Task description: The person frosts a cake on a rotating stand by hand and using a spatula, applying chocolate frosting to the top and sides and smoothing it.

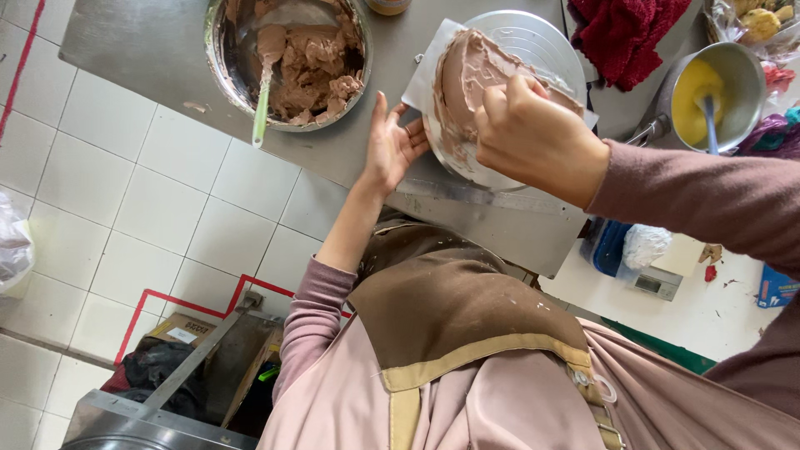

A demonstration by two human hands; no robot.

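Note:
A round cake (467, 75) coated in brown chocolate frosting sits on a white board (425, 71) atop a metal turntable (542, 37). My right hand (533, 137) is closed over the cake's near side, gripping a thin frosting tool that is mostly hidden behind the fingers. My left hand (392, 146) rests with its fingers spread against the left edge of the board and turntable, holding nothing. Both sleeves are mauve. I wear a brown apron (450, 300).
A steel bowl (287, 62) of chocolate frosting holds a green-handled spatula (261, 112). At the right, a pot (708, 87) holds yellow liquid, with a red cloth (625, 33) beside it. The steel table's edge (500, 217) is near my body. A scale (658, 283) lies on the tiled floor.

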